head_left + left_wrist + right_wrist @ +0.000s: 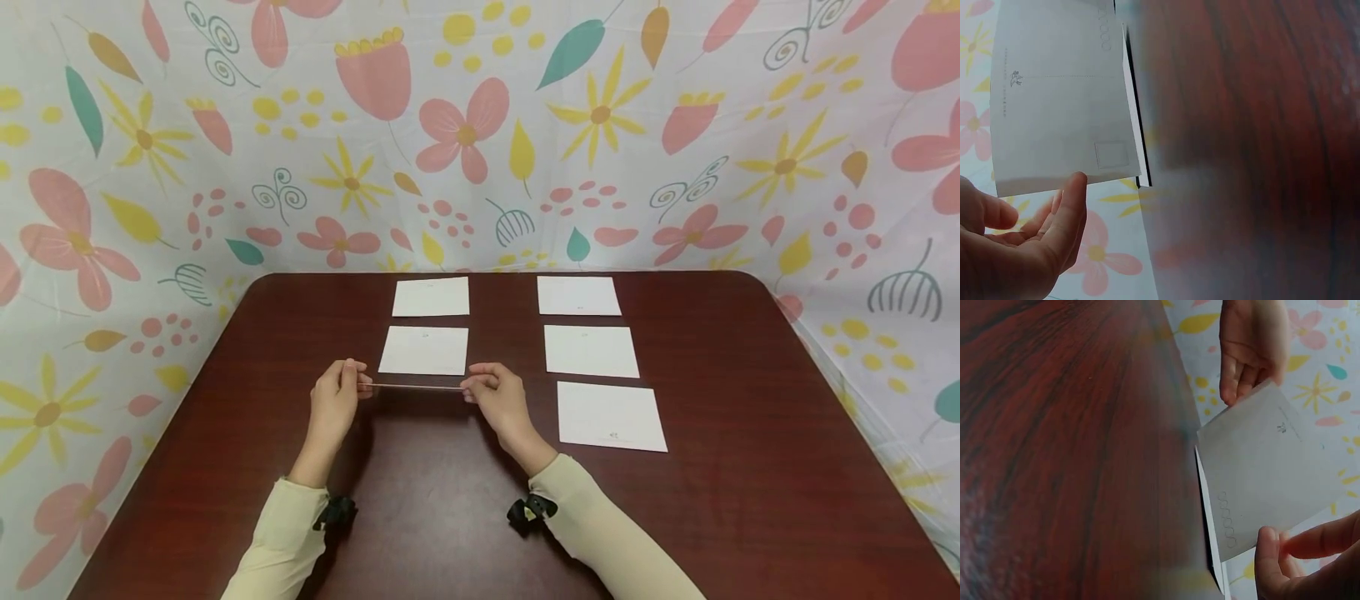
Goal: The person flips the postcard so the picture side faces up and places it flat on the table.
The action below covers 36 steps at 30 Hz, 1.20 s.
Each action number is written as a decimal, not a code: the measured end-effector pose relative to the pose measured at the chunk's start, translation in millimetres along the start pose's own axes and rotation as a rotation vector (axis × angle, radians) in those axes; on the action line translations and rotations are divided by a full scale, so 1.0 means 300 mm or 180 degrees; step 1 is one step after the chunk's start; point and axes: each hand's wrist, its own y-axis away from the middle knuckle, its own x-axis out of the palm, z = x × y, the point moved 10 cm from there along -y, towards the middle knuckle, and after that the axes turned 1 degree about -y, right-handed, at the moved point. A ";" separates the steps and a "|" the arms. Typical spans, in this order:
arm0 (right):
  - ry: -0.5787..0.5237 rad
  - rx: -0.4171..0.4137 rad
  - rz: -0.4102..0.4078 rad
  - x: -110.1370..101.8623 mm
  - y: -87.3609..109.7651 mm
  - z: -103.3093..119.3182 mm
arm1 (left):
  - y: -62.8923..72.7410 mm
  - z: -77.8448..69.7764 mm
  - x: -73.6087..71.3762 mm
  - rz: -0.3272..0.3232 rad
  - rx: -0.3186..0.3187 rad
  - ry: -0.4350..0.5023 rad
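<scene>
Both hands hold one white postcard above the table, just in front of the left column of cards, and from the head it shows nearly edge-on. My left hand pinches its left short edge, and my right hand pinches the right one. The left wrist view shows the postcard's printed face, with a stamp box, a dotted line and a small bird-like emblem. In the right wrist view a row of small ovals runs along the postcard near the right fingertips.
Two white cards, a far one and a nearer one, lie on the dark red table. To their right lies a column of three: far, middle and near. A flower-patterned cloth hangs around the table.
</scene>
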 end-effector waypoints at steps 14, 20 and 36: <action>0.0473 0.0020 -0.0041 -0.013 0.014 -0.004 | 0.003 0.007 0.023 0.0183 0.0016 -0.0557; 0.0605 -0.0044 -0.0035 -0.014 0.013 0.002 | 0.003 -0.004 0.036 0.0301 0.0122 -0.0618; 0.1702 -0.0143 0.0767 0.066 0.020 -0.026 | 0.005 0.030 0.089 0.1141 0.0191 -0.1455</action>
